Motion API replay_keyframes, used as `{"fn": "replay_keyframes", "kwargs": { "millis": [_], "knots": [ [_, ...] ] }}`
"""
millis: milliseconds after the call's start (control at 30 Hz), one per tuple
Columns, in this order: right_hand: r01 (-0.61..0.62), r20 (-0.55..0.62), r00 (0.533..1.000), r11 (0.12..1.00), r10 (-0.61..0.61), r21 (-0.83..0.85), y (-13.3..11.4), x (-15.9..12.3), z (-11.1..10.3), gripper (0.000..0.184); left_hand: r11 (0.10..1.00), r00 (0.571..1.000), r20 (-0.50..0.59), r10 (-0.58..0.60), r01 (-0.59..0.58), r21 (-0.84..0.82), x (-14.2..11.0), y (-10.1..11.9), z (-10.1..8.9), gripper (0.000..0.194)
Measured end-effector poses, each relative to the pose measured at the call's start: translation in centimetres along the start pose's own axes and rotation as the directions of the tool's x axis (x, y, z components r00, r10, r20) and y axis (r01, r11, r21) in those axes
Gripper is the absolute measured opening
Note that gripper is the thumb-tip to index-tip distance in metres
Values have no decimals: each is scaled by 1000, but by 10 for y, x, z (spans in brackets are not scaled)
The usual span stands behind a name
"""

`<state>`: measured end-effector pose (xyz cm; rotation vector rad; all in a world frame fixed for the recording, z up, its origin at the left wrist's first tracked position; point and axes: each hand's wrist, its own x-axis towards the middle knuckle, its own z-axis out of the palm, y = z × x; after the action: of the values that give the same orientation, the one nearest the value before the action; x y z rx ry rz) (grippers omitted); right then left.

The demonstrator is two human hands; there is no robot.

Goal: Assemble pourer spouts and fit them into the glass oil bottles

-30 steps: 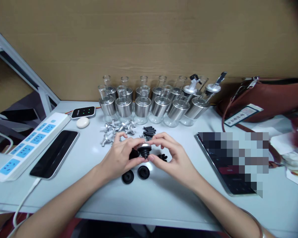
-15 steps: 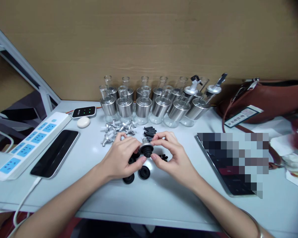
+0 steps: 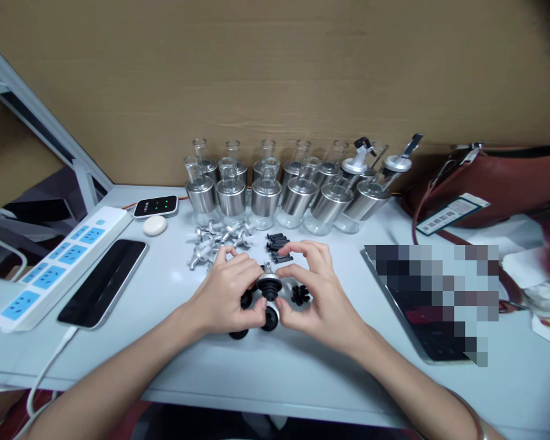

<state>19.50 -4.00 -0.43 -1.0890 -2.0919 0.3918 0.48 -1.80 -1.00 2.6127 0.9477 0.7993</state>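
Our left hand (image 3: 231,290), right hand (image 3: 316,293) grasp ribbed black stopper (image 3: 270,289); we should hold silver cap (image 3: 270,278) level, press evenly.

The stopper (image 3: 269,285) appears just below the centre of the frame. It has a narrow silver top, a wide round silver collar, and a black ribbed plug, which becomes narrower toward its lower end. It stands nearly upright, silver part uppermost.

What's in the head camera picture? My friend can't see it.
A silver-topped black stopper is held between a person's left hand and right hand. Behind are loose silver spouts and metal-sleeved glass bottles.
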Motion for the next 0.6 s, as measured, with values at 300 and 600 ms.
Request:
{"fn": "replay_keyframes", "kwargs": {
  "millis": [300,600],
  "knots": [
    [88,-113,989,994,-96,-71,0,-1,3,16,1000,998,-55,8,-8,3,0,3,-2,16],
    [57,-131,989,997,-64,-56,-2,-2,4,12,1000,997,-82,14,-14,9,0,4,-1,16]
  ]
}}
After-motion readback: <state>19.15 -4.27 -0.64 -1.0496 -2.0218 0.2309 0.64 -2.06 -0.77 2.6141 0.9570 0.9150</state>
